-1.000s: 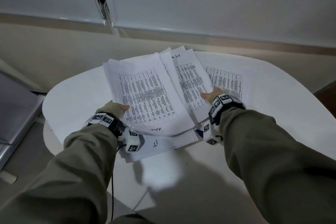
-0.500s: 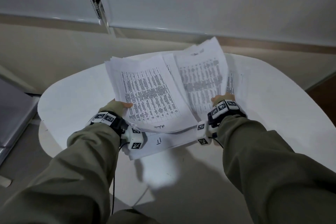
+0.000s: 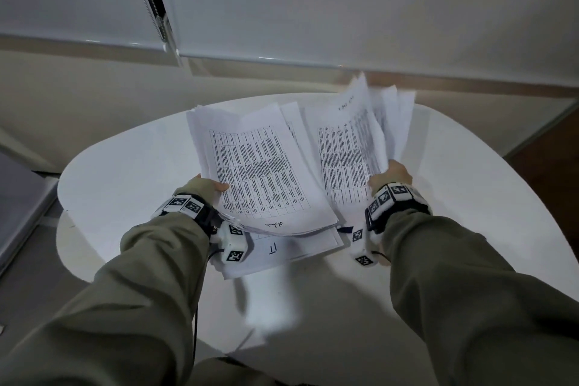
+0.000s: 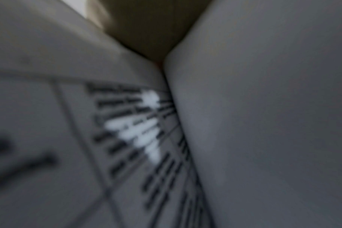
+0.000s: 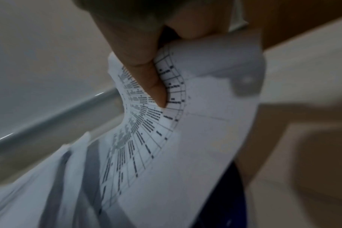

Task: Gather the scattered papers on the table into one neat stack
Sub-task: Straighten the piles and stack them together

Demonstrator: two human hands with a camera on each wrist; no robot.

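Observation:
Printed sheets with tables fill the middle of the round white table (image 3: 131,166). My left hand (image 3: 206,189) grips the left edge of a thick bundle of papers (image 3: 257,172), thumb on top. My right hand (image 3: 390,175) pinches a second bundle of papers (image 3: 351,147) raised off the table, its far end fanning upward; in the right wrist view my thumb (image 5: 146,74) presses on the bent printed sheets (image 5: 166,138). More sheets (image 3: 282,251) lie flat under both bundles near the front. The left wrist view is blurred, showing only close printed paper (image 4: 127,138).
Lowered white window blinds (image 3: 344,9) and a beige wall ledge stand behind the table. A grey surface (image 3: 18,197) sits at the left, lower than the table. Brown floor (image 3: 551,172) shows at the right beyond the table's rim.
The right hand has lifted its bundle higher and swung it rightward, the sheets fanning up. The left hand keeps its grip on the left bundle, which has tilted up slightly.

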